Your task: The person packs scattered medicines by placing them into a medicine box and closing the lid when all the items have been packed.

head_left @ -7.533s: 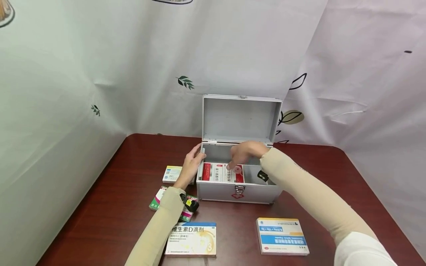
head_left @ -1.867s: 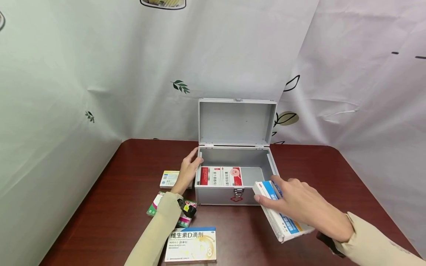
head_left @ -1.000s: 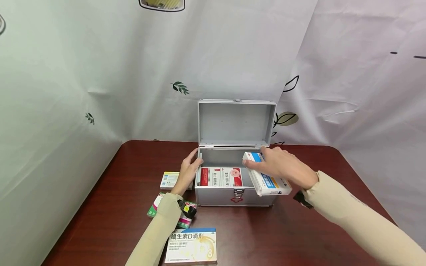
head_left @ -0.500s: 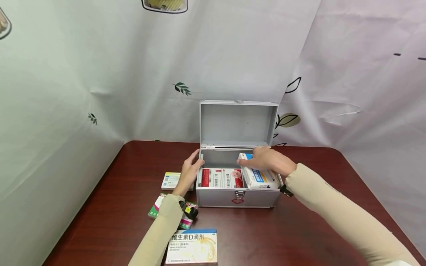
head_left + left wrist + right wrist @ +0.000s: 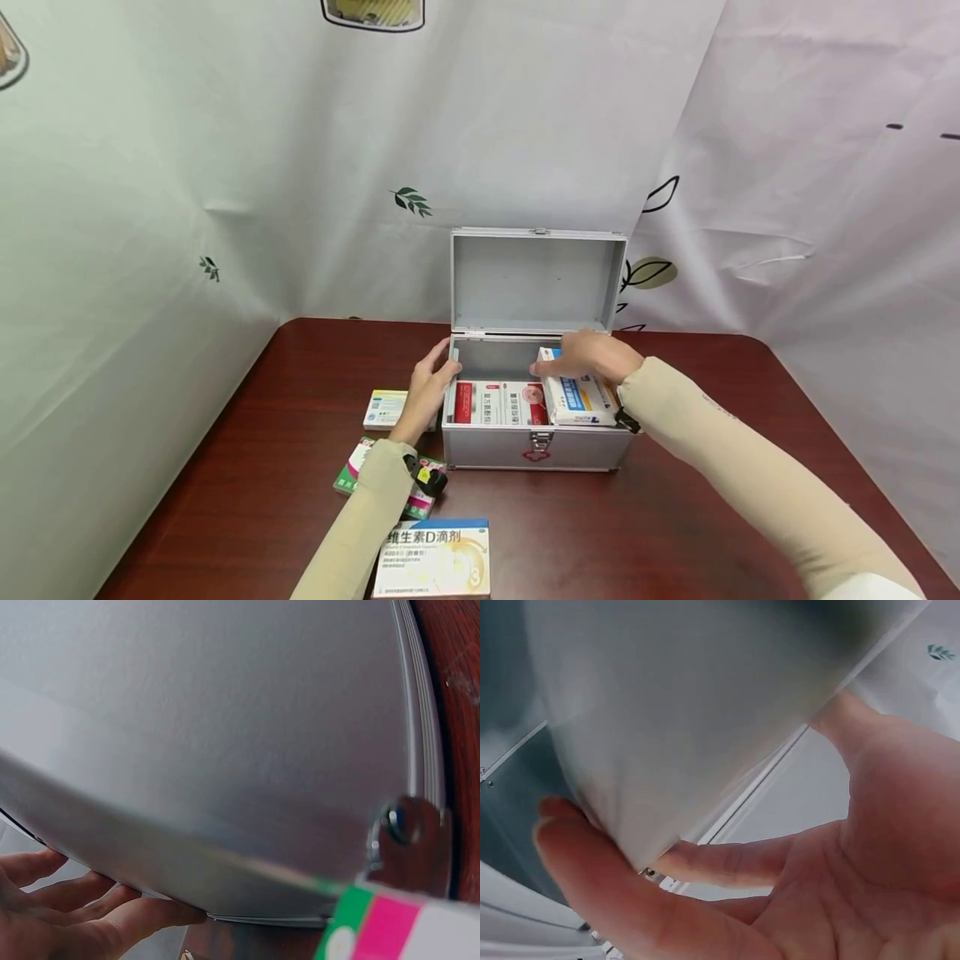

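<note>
An aluminium first-aid case (image 5: 498, 450) stands with its lid (image 5: 540, 283) raised. My left hand (image 5: 427, 387) holds the rim of its left wall; in the left wrist view the fingers (image 5: 97, 900) reach over that edge. Inside, a red-and-white medicine box (image 5: 487, 403) lies at the left. My right hand (image 5: 592, 354) grips a white, blue and orange medicine box (image 5: 576, 400) inside the case, at the right of the red one. In the right wrist view the thumb and fingers (image 5: 630, 892) are around that box (image 5: 682, 712), which is blurred.
On the dark red table (image 5: 225, 467), a vitamin D drops box (image 5: 432, 560) lies in front. A green-and-pink box (image 5: 352, 467) is partly under my left forearm. Behind it sits a white-and-yellow box (image 5: 384, 410). A pale cloth wall (image 5: 337, 167) stands behind the table.
My right hand has taken the blue-and-white medicine box from the table at the front right, carried it over the case and lowered it inside. The left hand has stayed on the rim.
</note>
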